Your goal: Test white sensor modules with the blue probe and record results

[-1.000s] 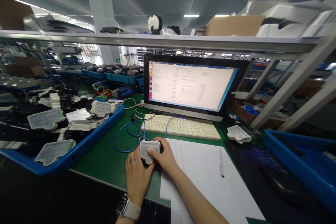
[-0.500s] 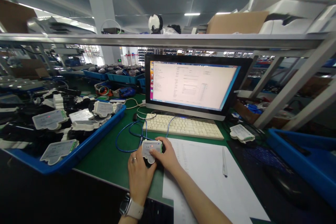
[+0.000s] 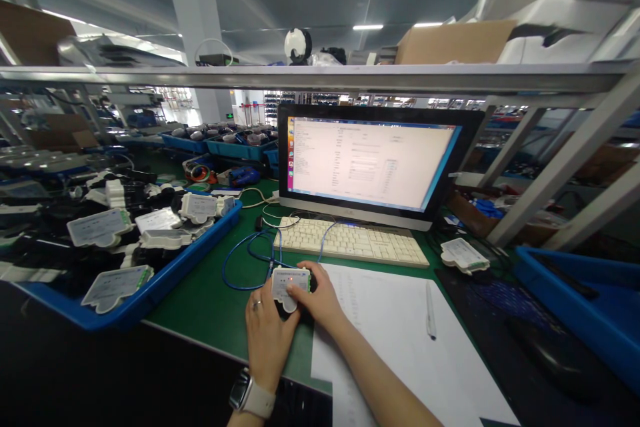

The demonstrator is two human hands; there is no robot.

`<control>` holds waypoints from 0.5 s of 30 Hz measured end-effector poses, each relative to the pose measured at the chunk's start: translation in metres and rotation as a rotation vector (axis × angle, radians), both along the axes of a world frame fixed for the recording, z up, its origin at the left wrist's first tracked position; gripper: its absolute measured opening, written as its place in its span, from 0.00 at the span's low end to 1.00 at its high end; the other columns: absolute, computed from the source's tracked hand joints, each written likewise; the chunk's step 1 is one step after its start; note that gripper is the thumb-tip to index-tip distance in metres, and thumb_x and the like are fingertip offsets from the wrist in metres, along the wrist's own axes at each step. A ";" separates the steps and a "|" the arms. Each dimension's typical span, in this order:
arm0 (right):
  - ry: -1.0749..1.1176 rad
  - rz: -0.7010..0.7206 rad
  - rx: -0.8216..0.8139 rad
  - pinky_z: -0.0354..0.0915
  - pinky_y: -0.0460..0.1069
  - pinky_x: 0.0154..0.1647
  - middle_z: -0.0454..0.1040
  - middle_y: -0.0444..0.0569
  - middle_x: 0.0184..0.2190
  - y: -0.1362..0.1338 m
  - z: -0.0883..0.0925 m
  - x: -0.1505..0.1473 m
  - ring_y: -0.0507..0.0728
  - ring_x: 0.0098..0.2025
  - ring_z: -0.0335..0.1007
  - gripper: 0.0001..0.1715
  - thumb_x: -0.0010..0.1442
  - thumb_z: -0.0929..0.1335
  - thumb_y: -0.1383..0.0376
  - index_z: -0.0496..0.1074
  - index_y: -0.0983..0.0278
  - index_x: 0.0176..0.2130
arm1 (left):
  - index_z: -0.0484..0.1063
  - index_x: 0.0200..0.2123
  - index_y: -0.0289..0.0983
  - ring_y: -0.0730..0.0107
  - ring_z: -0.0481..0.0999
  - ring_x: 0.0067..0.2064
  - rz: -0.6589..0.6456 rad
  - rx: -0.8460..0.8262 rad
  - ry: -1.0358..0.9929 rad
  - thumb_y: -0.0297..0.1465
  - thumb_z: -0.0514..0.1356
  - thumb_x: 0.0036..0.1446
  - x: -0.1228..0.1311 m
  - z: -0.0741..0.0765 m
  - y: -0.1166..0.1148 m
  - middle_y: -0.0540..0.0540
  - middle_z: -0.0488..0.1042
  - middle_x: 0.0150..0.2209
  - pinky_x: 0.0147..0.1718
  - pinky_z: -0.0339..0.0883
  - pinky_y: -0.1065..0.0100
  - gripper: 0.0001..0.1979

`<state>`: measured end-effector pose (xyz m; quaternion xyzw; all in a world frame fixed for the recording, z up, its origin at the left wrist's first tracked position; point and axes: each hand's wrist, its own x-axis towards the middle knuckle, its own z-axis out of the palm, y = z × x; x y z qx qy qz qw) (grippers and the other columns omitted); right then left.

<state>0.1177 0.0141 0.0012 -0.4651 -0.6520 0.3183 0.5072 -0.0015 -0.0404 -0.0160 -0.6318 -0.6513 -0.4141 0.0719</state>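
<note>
The small white module (image 3: 289, 282) sits on the green surface (image 3: 210, 303) just in front of the keyboard (image 3: 350, 242), a blue cable (image 3: 245, 260) plugged into its far edge. It looks light, rigid plastic, best gripped by its side edges. The left hand (image 3: 267, 337) cups its near-left side, fingers curled around it; the right hand (image 3: 320, 297) pinches its right edge, forearm angled in from the lower right.

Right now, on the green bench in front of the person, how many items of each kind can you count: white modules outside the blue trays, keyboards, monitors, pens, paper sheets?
White modules: 2, one held between the left hand and right hand, one right of the keyboard
Keyboard: 1
Monitor: 1
Pen: 1
Paper sheet: 1
Total: 6
</note>
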 end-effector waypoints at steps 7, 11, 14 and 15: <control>-0.016 -0.015 -0.003 0.61 0.54 0.48 0.70 0.47 0.40 0.000 0.001 0.000 0.61 0.45 0.65 0.21 0.44 0.72 0.65 0.69 0.60 0.41 | 0.56 0.54 0.32 0.51 0.66 0.48 0.000 0.001 0.026 0.38 0.56 0.55 0.000 -0.001 0.000 0.36 0.66 0.46 0.47 0.63 0.49 0.26; -0.012 -0.012 -0.002 0.61 0.54 0.48 0.70 0.47 0.41 -0.001 0.002 0.000 0.61 0.46 0.64 0.21 0.44 0.72 0.65 0.69 0.60 0.41 | 0.56 0.54 0.32 0.51 0.66 0.48 0.005 0.000 0.014 0.38 0.56 0.55 0.000 -0.001 0.000 0.36 0.66 0.46 0.47 0.63 0.50 0.26; -0.008 -0.007 -0.004 0.60 0.54 0.48 0.70 0.47 0.41 0.000 0.001 0.000 0.61 0.46 0.64 0.21 0.44 0.72 0.65 0.69 0.60 0.41 | 0.56 0.54 0.33 0.51 0.66 0.48 0.001 -0.009 0.008 0.38 0.57 0.55 0.000 0.000 0.000 0.37 0.65 0.46 0.46 0.63 0.50 0.26; -0.008 -0.005 -0.004 0.60 0.54 0.48 0.70 0.47 0.41 0.000 0.001 0.000 0.61 0.45 0.64 0.21 0.44 0.72 0.65 0.69 0.61 0.41 | 0.56 0.54 0.33 0.51 0.66 0.48 0.001 -0.012 0.008 0.38 0.57 0.55 0.000 0.000 0.000 0.37 0.65 0.45 0.46 0.64 0.50 0.26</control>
